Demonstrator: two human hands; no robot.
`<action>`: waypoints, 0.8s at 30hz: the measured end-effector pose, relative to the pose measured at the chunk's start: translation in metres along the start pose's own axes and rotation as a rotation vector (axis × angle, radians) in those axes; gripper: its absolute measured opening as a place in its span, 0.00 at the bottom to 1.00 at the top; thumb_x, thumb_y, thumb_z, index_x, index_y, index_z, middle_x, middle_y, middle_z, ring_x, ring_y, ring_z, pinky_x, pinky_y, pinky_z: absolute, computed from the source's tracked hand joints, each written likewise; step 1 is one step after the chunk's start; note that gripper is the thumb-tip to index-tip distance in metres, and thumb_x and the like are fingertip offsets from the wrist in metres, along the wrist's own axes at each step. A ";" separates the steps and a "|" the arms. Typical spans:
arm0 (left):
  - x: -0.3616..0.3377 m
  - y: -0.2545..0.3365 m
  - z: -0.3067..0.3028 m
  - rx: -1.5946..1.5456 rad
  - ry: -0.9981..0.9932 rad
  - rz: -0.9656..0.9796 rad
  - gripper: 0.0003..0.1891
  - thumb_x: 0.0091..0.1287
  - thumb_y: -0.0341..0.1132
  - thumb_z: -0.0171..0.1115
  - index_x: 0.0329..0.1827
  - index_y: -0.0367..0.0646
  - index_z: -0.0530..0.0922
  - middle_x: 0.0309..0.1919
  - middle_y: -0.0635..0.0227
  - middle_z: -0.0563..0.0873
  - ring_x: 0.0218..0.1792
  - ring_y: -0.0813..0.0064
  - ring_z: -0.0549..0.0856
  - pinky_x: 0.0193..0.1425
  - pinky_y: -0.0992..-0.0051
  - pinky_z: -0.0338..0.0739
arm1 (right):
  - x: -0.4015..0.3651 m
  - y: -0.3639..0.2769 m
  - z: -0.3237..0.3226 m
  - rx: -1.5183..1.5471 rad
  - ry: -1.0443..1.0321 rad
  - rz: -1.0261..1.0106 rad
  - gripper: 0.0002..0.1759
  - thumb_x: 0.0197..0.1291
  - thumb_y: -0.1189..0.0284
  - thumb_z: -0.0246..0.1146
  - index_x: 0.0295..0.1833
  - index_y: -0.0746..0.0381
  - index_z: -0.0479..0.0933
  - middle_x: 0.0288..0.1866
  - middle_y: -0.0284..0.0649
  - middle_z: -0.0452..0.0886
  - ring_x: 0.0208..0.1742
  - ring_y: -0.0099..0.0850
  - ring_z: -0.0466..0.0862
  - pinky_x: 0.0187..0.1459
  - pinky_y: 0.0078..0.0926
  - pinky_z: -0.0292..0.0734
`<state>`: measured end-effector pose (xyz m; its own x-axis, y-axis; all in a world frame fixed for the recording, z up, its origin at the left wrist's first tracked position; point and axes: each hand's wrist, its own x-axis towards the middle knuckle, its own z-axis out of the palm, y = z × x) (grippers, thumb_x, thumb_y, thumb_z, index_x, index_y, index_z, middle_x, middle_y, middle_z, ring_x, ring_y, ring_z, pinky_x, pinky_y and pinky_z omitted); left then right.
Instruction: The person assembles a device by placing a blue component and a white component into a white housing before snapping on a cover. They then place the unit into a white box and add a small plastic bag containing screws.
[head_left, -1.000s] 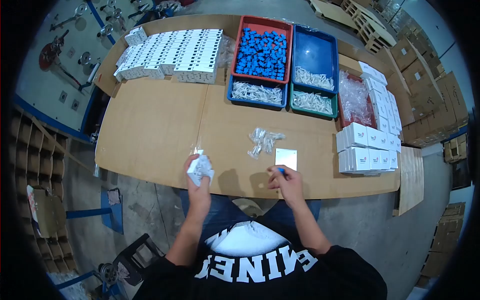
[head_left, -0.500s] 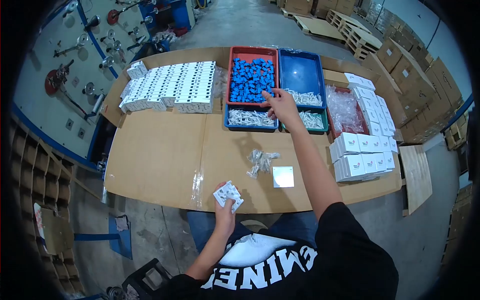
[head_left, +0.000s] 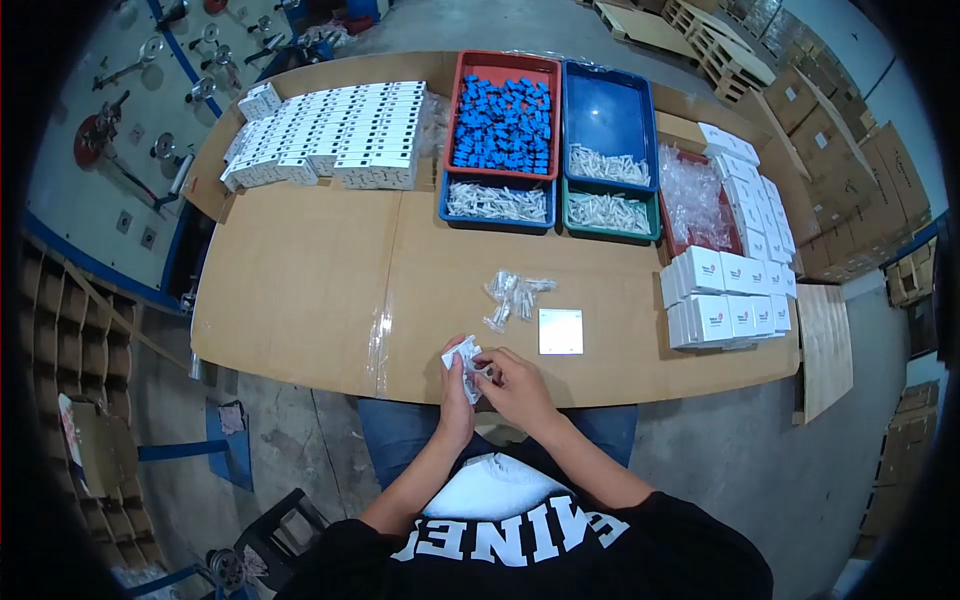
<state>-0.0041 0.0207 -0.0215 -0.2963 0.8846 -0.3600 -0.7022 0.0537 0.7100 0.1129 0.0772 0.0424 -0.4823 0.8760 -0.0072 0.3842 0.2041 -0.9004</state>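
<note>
Both hands meet at the near edge of the brown cardboard-covered counter (head_left: 300, 290).
I see the left hand (head_left: 452, 388) with fingers clenched round a small white moulded plastic piece (head_left: 463, 356); the right hand (head_left: 517, 388) has its fingers pinching the piece's right side.

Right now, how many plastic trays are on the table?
5: red tray of blue parts; blue tray beside it; smaller blue tray and green tray in front, holding white parts; second red tray under clear bags, far right. Others may be hidden.
</note>
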 end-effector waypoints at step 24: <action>0.002 0.017 -0.002 0.039 0.032 -0.175 0.34 0.85 0.64 0.36 0.85 0.58 0.64 0.63 0.61 0.85 0.57 0.63 0.88 0.56 0.55 0.85 | 0.020 0.105 -0.105 -0.460 0.221 0.375 0.19 0.62 0.64 0.77 0.47 0.66 0.79 0.54 0.45 0.81 0.50 0.40 0.85 0.51 0.41 0.82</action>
<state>-0.0178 0.0223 -0.0119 -0.1929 0.8449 -0.4989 -0.7193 0.2240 0.6576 0.2263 0.1617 -0.0070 -0.0942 0.9840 -0.1511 0.8184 -0.0099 -0.5746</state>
